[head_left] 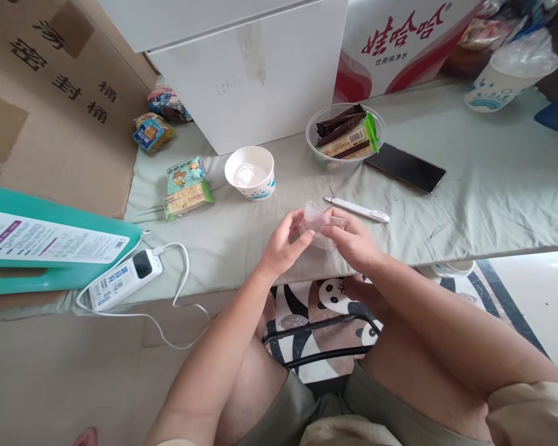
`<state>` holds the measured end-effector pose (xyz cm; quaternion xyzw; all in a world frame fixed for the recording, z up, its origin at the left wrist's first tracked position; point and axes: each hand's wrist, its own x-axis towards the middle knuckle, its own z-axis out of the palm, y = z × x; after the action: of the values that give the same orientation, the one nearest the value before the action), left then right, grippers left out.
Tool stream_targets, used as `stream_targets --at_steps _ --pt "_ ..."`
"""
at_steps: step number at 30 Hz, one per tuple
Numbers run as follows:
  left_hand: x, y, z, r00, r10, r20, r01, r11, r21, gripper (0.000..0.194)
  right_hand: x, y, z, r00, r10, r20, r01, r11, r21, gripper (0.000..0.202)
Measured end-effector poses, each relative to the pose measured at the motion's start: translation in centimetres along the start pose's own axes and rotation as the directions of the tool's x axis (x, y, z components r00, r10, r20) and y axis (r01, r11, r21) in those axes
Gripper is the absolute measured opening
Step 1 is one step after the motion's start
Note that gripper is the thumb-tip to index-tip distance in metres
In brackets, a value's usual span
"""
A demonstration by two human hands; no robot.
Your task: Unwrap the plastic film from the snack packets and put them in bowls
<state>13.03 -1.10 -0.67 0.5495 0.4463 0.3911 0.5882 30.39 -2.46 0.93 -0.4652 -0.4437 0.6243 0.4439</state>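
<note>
A crumpled piece of clear plastic film point(315, 217) is held between my two hands near the front edge of the cloth-covered table. My left hand point(284, 246) pinches its left side with the thumb in front. From the right, my right hand point(352, 240) grips the film between thumb and fingers. Just beyond the right hand lies a slim white tool point(358, 209), which looks like a utility knife. A paper bowl point(250, 192) with something clear and shiny in it stands beyond my left hand. What the film encloses, if anything, I cannot make out.
A clear bowl of wrapped snacks point(346, 139) and a black phone point(407, 167) sit at the back right. Snack packets point(186, 189) lie left. A white power bank point(125, 279) trails a cable over the edge. Boxes point(251, 80) line the back; a paper cup point(502, 83) stands right.
</note>
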Motion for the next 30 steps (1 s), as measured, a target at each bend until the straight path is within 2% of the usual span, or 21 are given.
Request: stream_targets --at_steps 2,4,6,8,9,11,13,14,17,18,20,22,23,25,26,27,28,29,30 --pt "0.2 -0.2 0.3 0.993 -0.062 0.100 0.077 0.985 -0.155 0.049 0.0 0.2 0.2 0.998 0.003 0.059 -0.010 0.993 0.120 0.030" --pt "0.3 -0.1 0.4 0.988 -0.102 0.118 0.128 0.963 -0.238 0.041 0.0 0.1 0.2 0.997 0.011 0.070 -0.021 0.990 0.138 0.029" --pt "0.3 0.2 0.3 0.985 -0.144 0.093 0.166 0.938 -0.303 0.033 0.1 -0.1 0.1 0.999 -0.042 -0.035 0.042 0.999 -0.003 0.028" --pt "0.2 0.7 0.2 0.977 -0.185 0.108 0.211 0.911 -0.355 0.028 0.2 -0.3 -0.2 0.980 -0.141 -0.142 0.119 0.981 -0.155 0.034" --pt "0.2 0.9 0.0 0.971 -0.198 0.134 0.234 0.901 -0.365 0.027 0.3 -0.3 -0.4 0.978 -0.152 -0.140 0.125 0.975 -0.185 0.040" --pt "0.1 1.3 -0.4 0.966 -0.197 0.166 0.245 0.904 -0.351 0.025 0.4 -0.1 -0.6 0.996 -0.081 -0.034 0.074 0.983 -0.170 0.044" --pt "0.2 1.5 -1.0 0.982 -0.165 0.092 0.186 0.930 -0.316 0.027 0.4 0.0 -0.7 0.999 -0.007 0.053 0.015 0.988 -0.152 0.038" --pt "0.3 1.6 -1.3 0.989 -0.148 0.015 0.146 0.943 -0.299 0.029 0.4 -0.1 -0.7 0.999 -0.006 0.043 0.013 0.987 -0.159 0.036" --pt "0.7 1.7 -2.7 0.961 -0.145 -0.236 0.077 0.958 -0.278 0.021 1.1 -1.8 0.1 0.985 -0.126 -0.116 0.087 0.951 -0.298 0.030" --pt "0.8 1.8 -3.3 0.944 -0.149 -0.294 0.064 0.958 -0.280 0.017 1.6 -2.9 0.6 0.969 -0.188 -0.159 0.111 0.910 -0.399 0.027" --pt "0.9 2.0 -4.2 0.920 -0.136 -0.366 0.028 0.958 -0.284 0.011 3.5 -5.7 2.3 0.925 -0.341 -0.167 0.164 0.756 -0.633 0.022" --pt "0.8 2.4 -5.0 0.909 -0.100 -0.403 -0.018 0.960 -0.279 0.006 6.4 -8.4 4.7 0.894 -0.445 -0.046 0.227 0.541 -0.810 0.015" --pt "0.6 2.6 -5.3 0.907 -0.089 -0.411 -0.032 0.960 -0.279 0.005 8.2 -9.5 6.0 0.892 -0.449 0.046 0.257 0.422 -0.870 0.011" --pt "0.3 3.1 -5.8 0.904 -0.079 -0.419 -0.047 0.958 -0.282 0.005 11.9 -10.6 8.8 0.922 -0.326 0.210 0.278 0.181 -0.943 0.011" --pt "0.1 3.3 -6.0 0.902 -0.075 -0.425 -0.053 0.958 -0.283 0.006 13.7 -10.5 10.1 0.947 -0.208 0.245 0.263 0.061 -0.963 0.014" --pt "0.0 3.4 -6.2 0.900 -0.071 -0.430 -0.060 0.957 -0.285 0.007 15.4 -10.2 11.2 0.969 -0.088 0.230 0.226 -0.050 -0.973 0.016" --pt "-0.1 3.5 -6.4 0.897 -0.065 -0.437 -0.072 0.954 -0.290 0.009 16.9 -9.8 12.1 0.978 0.018 0.209 0.209 -0.129 -0.969 0.016" --pt "-0.2 3.6 -6.6 0.895 -0.061 -0.443 -0.084 0.950 -0.300 0.010 18.2 -9.2 12.7 0.975 0.096 0.201 0.214 -0.152 -0.965 0.015" --pt "-0.2 3.7 -6.9 0.892 -0.059 -0.448 -0.096 0.944 -0.315 0.011 19.2 -8.8 13.1 0.969 0.130 0.209 0.225 -0.127 -0.966 0.014"
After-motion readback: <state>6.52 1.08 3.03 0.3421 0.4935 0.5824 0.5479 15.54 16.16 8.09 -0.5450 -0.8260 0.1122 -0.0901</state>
